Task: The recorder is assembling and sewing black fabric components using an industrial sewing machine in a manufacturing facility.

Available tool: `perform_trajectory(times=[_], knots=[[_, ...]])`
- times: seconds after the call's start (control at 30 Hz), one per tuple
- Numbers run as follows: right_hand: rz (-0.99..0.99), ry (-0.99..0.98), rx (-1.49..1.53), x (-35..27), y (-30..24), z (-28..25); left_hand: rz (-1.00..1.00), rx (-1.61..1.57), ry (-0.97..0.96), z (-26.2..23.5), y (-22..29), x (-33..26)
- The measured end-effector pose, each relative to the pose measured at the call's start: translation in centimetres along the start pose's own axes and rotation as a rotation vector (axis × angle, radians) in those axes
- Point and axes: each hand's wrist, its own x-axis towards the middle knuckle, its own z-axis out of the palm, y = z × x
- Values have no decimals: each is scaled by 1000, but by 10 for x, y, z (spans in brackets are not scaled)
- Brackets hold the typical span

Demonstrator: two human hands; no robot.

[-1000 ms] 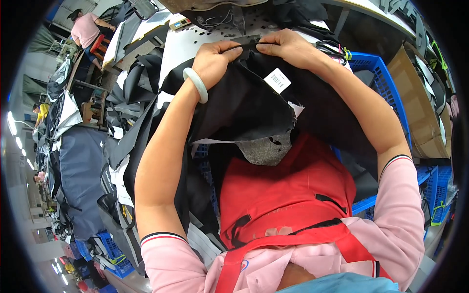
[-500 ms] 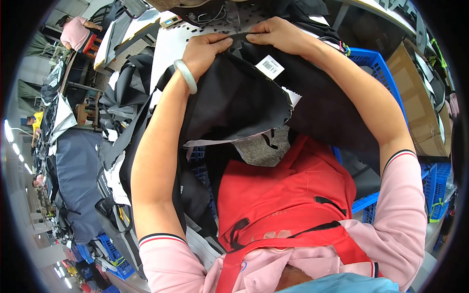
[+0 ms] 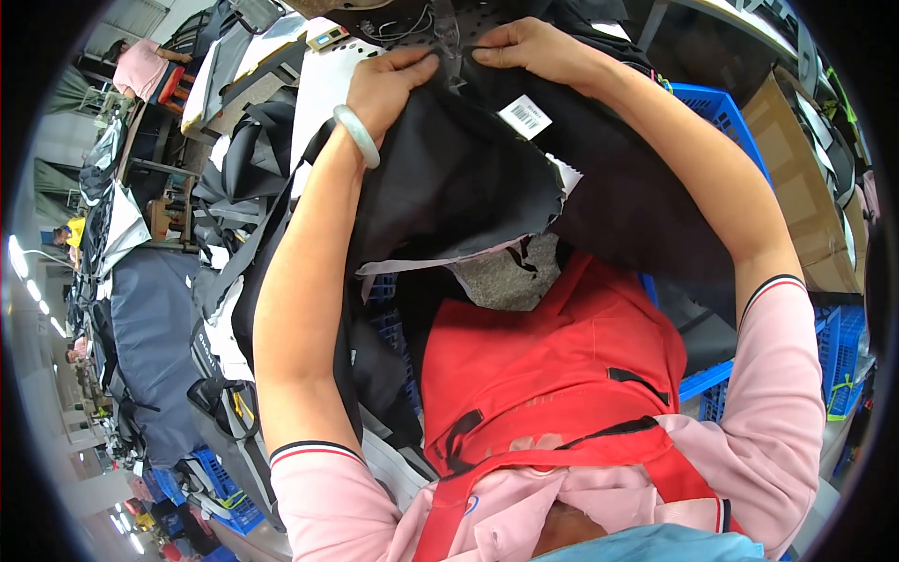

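Note:
A large piece of black fabric (image 3: 449, 183) hangs from the white worktable toward my lap, its lower edge frayed and pale. My left hand (image 3: 389, 86) pinches its upper edge between thumb and fingers, with a pale bangle (image 3: 356, 137) on that wrist. A short way to the right, my right hand (image 3: 536, 56) pinches the same edge. Between the two hands stands the clear, narrow front part (image 3: 448, 36) of a machine, close to the fabric. A white barcode label (image 3: 525, 117) lies on the fabric below my right hand.
Small dark bits litter the white tabletop (image 3: 330, 70), where a small yellow-and-grey device (image 3: 328, 37) sits. Blue plastic crates (image 3: 719, 110) and a cardboard box (image 3: 796, 183) stand at the right. Dark fabric heaps (image 3: 251, 159) lie left. Another person (image 3: 142, 67) works at the far left.
Both hands have moved slightly away from me with the fabric's edge, nearer the machine. The gap between them has widened a little, and the label has shifted with the cloth.

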Motion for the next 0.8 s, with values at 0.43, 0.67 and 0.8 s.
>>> perform_trajectory(times=[0.43,0.67,0.8], knots=[[77,442,-639,-229,67,70,265,248,-130,61,-36,-213],[293,923,-482,-311,93,-80,127,141,-76,78,-52,-252],[20,1454,-524,-352,69,-204,209,163,-71,86,-48,-253]])
